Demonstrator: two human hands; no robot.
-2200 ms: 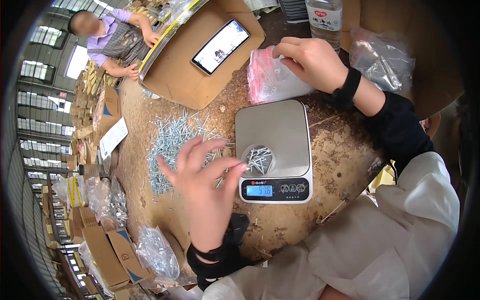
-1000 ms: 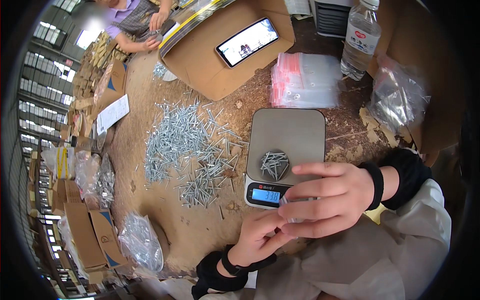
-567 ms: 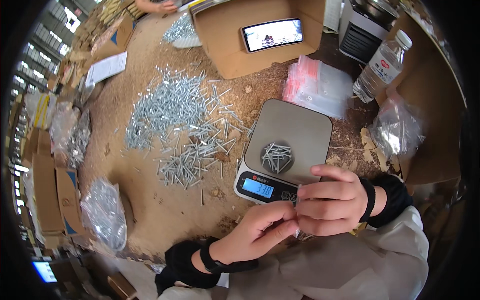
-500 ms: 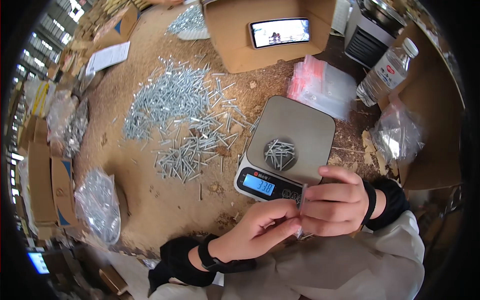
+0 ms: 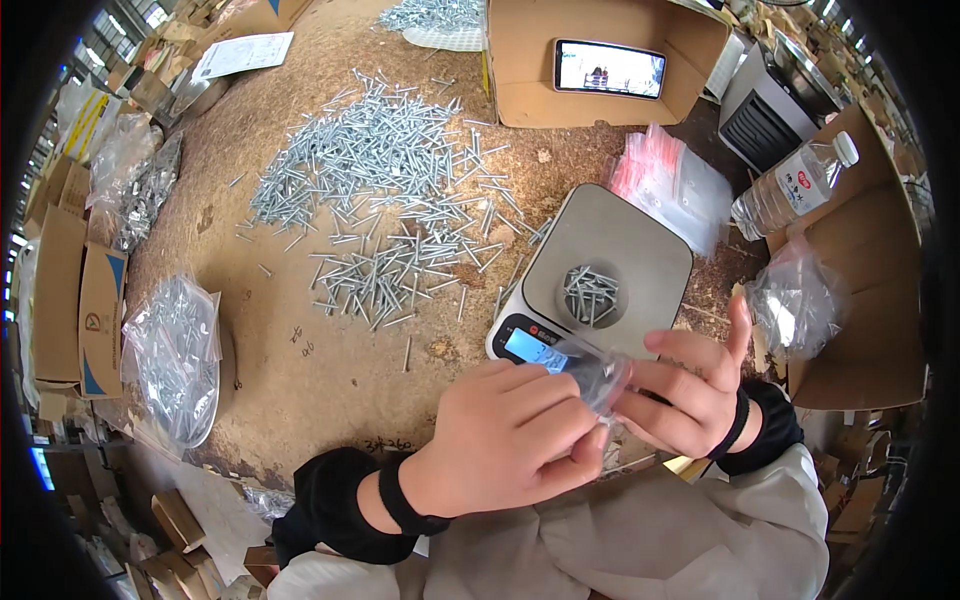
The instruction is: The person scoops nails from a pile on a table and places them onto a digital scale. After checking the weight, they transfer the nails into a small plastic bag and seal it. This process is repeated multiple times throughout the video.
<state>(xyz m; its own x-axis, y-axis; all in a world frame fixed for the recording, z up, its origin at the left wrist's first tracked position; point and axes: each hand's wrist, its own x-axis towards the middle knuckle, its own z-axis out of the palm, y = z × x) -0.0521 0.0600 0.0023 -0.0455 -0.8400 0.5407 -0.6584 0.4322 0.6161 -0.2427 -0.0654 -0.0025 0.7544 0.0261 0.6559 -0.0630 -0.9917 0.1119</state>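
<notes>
While left hand (image 5: 510,440) holds bag (image 5: 600,380) (clear), right hand (image 5: 688,392) pinches it.

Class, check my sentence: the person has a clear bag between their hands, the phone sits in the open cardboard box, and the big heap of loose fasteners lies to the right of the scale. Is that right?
Not quite: the big heap of loose fasteners lies to the left of the scale, as the head view shows. The rest stands.

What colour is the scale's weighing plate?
Metallic grey; the weighing plate shows best in the head view, the only one.
</notes>
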